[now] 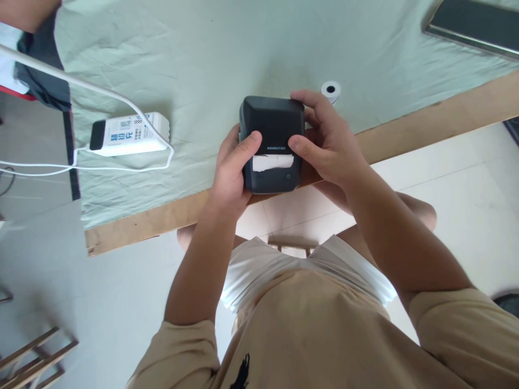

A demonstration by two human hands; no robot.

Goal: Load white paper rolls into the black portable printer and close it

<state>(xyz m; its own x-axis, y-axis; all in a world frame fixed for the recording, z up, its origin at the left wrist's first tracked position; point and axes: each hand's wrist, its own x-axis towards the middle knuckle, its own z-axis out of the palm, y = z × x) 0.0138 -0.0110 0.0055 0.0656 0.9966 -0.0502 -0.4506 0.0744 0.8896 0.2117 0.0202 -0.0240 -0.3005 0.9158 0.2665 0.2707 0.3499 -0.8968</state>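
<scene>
A black label printer is held between my two hands over the front edge of the table. A strip of white label paper sticks out of the slot on its face, above a small power button. My left hand grips the left side, its thumb on the top face and the fingers mostly hidden behind. On the other side my right hand is wrapped round the edge, thumb on the face near the lettering, index finger at the upper corner. Just beyond the right hand a white paper roll rests on the cloth.
A pale green cloth covers the table, with a bare wooden edge at the front. At left lies a white box-shaped device with a white cable. A dark flat device sits at upper right. Another person's arm shows upper left.
</scene>
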